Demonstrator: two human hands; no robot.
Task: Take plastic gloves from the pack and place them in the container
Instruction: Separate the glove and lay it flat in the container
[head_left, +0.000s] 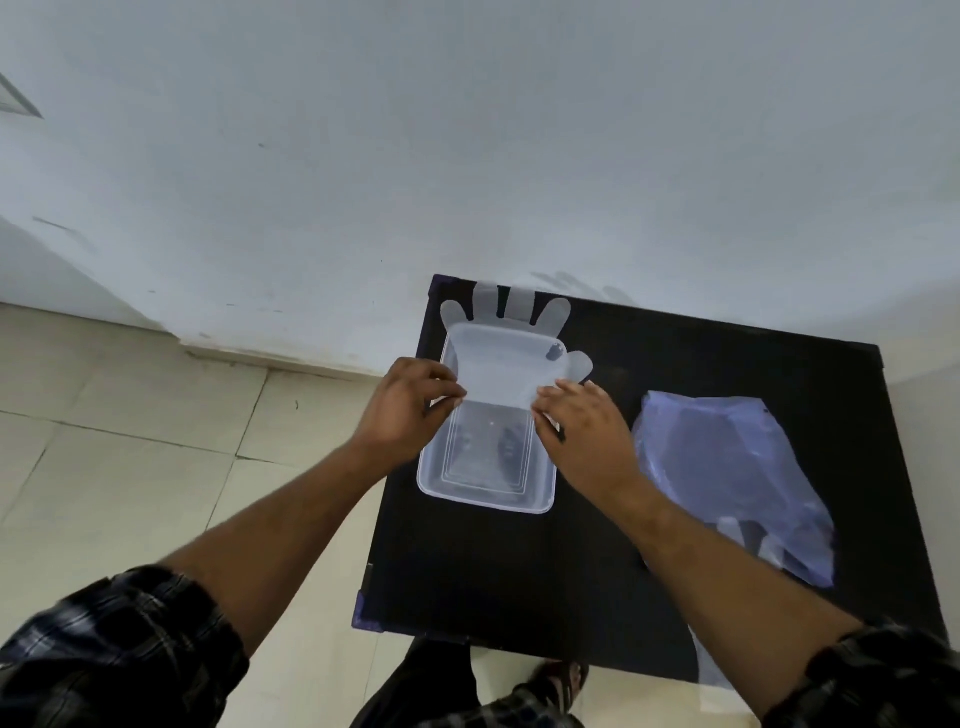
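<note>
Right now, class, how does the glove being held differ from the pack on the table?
The glove is whitish and translucent; the pack is bluish-purple. The glove is spread flat over the far end of the container, its fingers past the rim, while the pack lies crumpled right of it on the black table. Both hands pinch the glove's cuff; neither touches the pack. Both are thin plastic.

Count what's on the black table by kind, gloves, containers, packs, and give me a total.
Plastic glove held by the left hand and right hand: 1
Clear container: 1
Bluish glove pack: 1
Total: 3, not counting any gloves inside the pack, which cannot be counted.
</note>
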